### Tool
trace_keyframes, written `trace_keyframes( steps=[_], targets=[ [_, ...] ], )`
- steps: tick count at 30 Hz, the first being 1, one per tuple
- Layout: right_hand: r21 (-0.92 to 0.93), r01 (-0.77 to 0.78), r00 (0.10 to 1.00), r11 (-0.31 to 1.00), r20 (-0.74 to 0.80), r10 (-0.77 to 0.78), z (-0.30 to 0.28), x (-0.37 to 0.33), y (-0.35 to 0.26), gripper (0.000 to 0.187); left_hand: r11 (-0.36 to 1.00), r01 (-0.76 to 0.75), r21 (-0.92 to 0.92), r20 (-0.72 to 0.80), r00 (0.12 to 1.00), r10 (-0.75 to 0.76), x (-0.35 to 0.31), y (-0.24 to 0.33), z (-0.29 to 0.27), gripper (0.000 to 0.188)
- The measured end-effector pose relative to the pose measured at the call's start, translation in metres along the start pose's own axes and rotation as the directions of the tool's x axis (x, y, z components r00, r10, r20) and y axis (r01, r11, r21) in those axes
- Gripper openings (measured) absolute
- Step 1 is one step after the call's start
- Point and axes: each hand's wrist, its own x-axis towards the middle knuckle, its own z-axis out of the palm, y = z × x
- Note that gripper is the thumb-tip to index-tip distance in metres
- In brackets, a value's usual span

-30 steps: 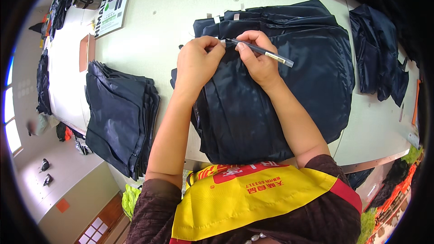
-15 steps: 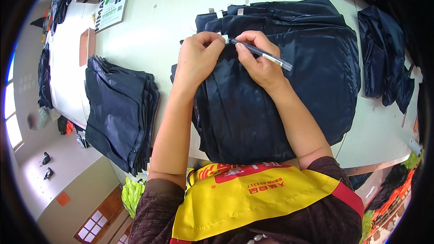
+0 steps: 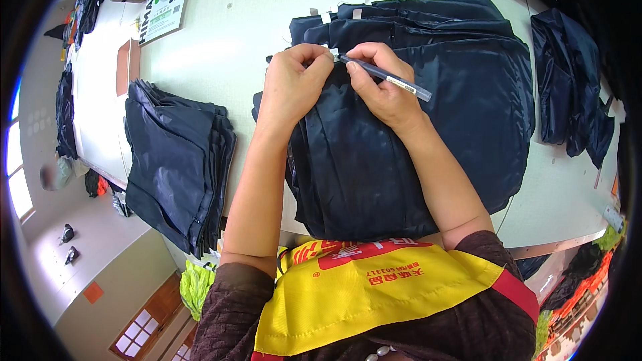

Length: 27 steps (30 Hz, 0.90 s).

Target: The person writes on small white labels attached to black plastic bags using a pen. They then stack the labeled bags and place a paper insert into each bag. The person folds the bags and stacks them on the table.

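Note:
A stack of dark navy garments (image 3: pixel 461 113) lies on the pale table in front of me, with small white tags along its far left edge. My left hand (image 3: pixel 296 83) pinches a small white label (image 3: pixel 334 52) on the upper garment between thumb and fingers. In my right hand (image 3: pixel 388 90) is a dark pen (image 3: pixel 391 78) with a clear end, held in a writing grip. Its tip meets the label or lies right beside it; which of the two I cannot tell. Part of the label is hidden by my left fingers.
A second pile of dark cut pieces (image 3: pixel 175 160) sits at the left. Further left are a pinkish tray (image 3: pixel 128 67) and a printed sheet (image 3: pixel 167 3). A crumpled dark garment (image 3: pixel 568 80) lies at the right, near a seam in the table (image 3: pixel 521 217).
Both hands stay at the label with almost no movement. The pen has tilted very slightly, and the view has shifted a little.

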Motion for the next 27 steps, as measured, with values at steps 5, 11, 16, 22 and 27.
trace_keyframes(
  steps=[5,11,16,22,27],
  targets=[
    [0.048,-0.059,0.998,0.997,0.022,0.058,-0.003,-0.002,0.000,0.013,1.000,-0.015,0.012,0.000,1.000,0.015,-0.002,0.000,-0.001,0.024],
    [0.413,0.005,0.988,0.911,-0.140,0.059,-0.008,0.004,-0.009,0.017,0.649,-0.639,0.413,0.039,0.724,0.688,-0.031,-0.002,0.006,0.011],
    [0.313,-0.081,0.997,0.946,0.027,0.077,-0.010,0.012,-0.016,0.017,0.311,-0.797,0.518,0.496,0.576,0.650,-0.075,0.000,0.024,0.015],
    [0.309,-0.179,0.983,0.934,0.085,0.160,-0.001,0.005,0.006,0.019,0.713,-0.596,0.369,-0.032,0.759,0.651,-0.045,-0.005,0.006,0.022],
    [0.251,-0.141,0.989,0.958,0.080,0.125,-0.002,0.004,0.008,0.018,0.860,-0.226,0.458,-0.143,0.936,0.322,-0.021,0.006,-0.007,0.030]
  ],
)
